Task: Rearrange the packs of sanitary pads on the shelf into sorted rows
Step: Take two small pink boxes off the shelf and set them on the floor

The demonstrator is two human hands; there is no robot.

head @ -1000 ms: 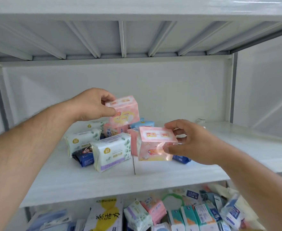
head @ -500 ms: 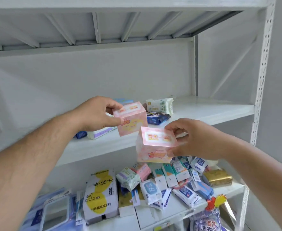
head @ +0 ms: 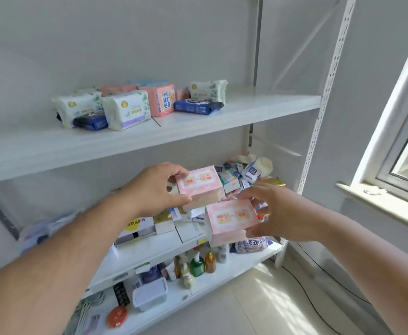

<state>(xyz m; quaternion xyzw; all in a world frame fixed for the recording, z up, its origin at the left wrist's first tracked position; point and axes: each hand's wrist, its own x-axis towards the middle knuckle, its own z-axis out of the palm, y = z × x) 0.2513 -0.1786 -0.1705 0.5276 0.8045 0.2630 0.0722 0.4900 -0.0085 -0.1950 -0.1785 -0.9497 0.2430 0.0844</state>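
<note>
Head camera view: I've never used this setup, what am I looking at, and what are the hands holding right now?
There is no machine here: a person wears one wide-angle camera on the head, looking forward and down at their own bare hands. The left hand holds a pink pack; the right hand holds a matching pink pack, lower and to the right. Both are in the air, in front of the crowded middle shelf. The upper shelf carries the unsorted packs: white-and-green packs, dark blue packs and an upright pink pack. Bottles stand on the lowest shelf.
</note>
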